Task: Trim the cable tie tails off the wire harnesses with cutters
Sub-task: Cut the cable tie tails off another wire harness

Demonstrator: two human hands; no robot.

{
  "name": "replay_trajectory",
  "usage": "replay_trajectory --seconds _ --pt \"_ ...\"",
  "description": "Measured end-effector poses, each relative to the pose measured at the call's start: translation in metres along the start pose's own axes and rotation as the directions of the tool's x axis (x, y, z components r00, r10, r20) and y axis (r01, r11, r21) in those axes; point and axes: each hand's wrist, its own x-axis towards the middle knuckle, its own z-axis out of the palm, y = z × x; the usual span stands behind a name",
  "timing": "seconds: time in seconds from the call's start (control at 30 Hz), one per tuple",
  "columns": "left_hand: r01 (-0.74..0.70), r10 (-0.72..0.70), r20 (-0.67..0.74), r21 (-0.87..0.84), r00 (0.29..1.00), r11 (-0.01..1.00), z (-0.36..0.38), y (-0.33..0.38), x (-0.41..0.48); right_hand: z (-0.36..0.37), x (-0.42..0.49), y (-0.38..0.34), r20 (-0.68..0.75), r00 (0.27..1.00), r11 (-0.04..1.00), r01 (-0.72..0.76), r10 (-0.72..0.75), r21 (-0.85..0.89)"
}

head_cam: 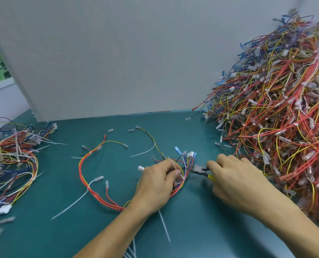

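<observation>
Your left hand [155, 185] holds the wire harness [79, 164] on the green table mat [192, 229]. Its fingers are curled, and thumb and forefinger pinch the bundle just beside one cable tie. The cable tie tail [174, 167] of this tie stands up from the bundle and leans up and to the left, across your fingertips.

Your right hand [235, 179] is curled round the yellow handles of the cutters [198, 168]. The nose of the tool points left toward the bundle and is near it but not yet on the tail. I cannot tell if the blades are apart.

So the tail lies to the left of the blades, and its long axis runs almost across them. I think the right hand must bring the blades close to the tie head, clear of the wires and of your left thumb.

Another long tail [71, 203] waits farther left on the same harness.
</observation>
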Motion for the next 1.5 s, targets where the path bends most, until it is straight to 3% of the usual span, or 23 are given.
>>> replay_trajectory --seconds 0.27,0.87,1.5 --pt "-0.010 0.010 0.001 0.024 1.000 1.000 0.001 0.000 0.000 -0.013 -0.001 0.004 0.095 0.993 0.997 0.068 -0.070 0.028" --pt "-0.049 0.049 0.000 0.056 0.999 0.997 0.002 -0.002 0.000 -0.013 -0.004 0.005 0.092 0.991 0.977 0.083 -0.102 0.194" --pt "-0.101 0.101 0.007 0.141 0.995 0.985 0.003 -0.002 -0.001 -0.012 -0.001 0.006 0.177 0.976 0.990 0.115 -0.129 0.086"
